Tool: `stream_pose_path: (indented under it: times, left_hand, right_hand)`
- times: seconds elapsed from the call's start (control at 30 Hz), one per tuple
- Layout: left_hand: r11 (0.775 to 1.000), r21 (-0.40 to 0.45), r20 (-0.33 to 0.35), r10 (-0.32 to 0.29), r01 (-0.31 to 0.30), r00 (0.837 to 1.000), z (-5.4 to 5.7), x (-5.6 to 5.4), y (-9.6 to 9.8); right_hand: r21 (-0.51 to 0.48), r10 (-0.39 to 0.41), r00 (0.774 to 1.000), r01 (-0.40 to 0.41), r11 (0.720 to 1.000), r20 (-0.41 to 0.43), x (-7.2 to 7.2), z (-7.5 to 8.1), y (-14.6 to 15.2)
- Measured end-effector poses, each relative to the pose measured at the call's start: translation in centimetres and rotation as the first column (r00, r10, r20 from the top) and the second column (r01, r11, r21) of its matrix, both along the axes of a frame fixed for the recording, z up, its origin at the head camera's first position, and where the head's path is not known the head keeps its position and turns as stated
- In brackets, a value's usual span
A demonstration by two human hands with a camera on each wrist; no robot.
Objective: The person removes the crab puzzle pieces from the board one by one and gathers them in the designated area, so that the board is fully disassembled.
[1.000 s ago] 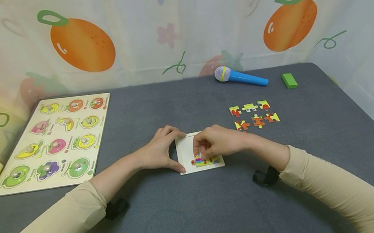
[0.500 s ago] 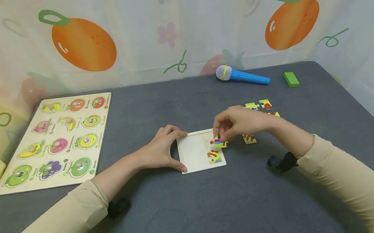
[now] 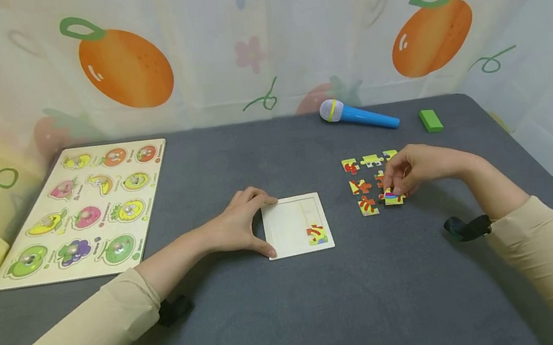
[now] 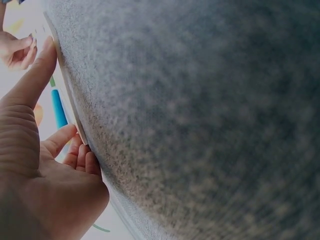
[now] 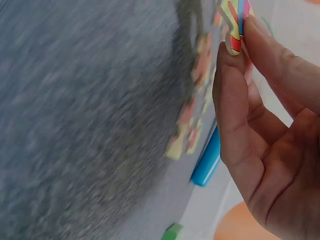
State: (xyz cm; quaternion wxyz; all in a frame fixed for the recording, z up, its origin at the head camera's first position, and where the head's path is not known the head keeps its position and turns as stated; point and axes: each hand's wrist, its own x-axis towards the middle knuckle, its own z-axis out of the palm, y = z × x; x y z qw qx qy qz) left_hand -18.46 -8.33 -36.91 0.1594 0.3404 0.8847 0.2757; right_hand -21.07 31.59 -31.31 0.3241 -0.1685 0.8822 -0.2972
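My left hand [image 3: 238, 223] holds a small white puzzle tray [image 3: 284, 225] by its left side, thumb at the near corner and fingers at the far one. A yellow and red jigsaw piece [image 3: 317, 234] lies in the tray's near right corner. To the right, my right hand [image 3: 417, 166] pinches a jigsaw piece [image 3: 393, 198] with a striped patch between thumb and fingers. This held piece [image 5: 234, 22] also shows in the right wrist view. Under and beside that hand lie several loose jigsaw pieces [image 3: 368, 206], some partly hidden by it.
A fruit knob puzzle board [image 3: 147, 206] lies on the left of the dark table [image 3: 298, 318]. At the back right are a blue toy microphone [image 3: 367, 118] and a green block [image 3: 431, 120]. A fruit-print curtain [image 3: 204, 46] hangs behind.
My right hand has lifted the striped jigsaw piece out of the tray and carried it right to the loose pieces. The left hand stays on the tray.
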Motion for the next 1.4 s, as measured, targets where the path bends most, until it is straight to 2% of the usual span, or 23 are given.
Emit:
stream_pose_path:
  times: [0.4, 1.17, 1.27, 1.4]
  left_hand:
    - [1.000, -0.007, 0.004, 0.004, -0.004, 1.000, 0.2, 0.1, 0.1]
    - [1.000, -0.005, 0.000, -0.004, 0.004, 1.000, 0.0, -0.1, 0.1]
    - [1.000, -0.006, 0.001, -0.003, 0.003, 1.000, 0.0, -0.1, 0.1]
    - [1.000, -0.005, 0.004, 0.002, -0.002, 1.000, 0.0, -0.1, 0.0]
  right_hand:
    - [0.003, -0.006, 1.000, 0.006, 1.000, 0.021, 0.2, -0.3, 0.4]
    - [0.145, -0.009, 0.997, 0.019, 0.989, -0.073, 0.6, -0.5, -1.0]
    - [0.152, 0.005, 0.995, 0.011, 0.988, -0.100, 0.6, -0.4, -1.3]
    - [0.156, 0.030, 0.983, -0.001, 0.988, -0.180, 0.7, -0.3, -2.3]
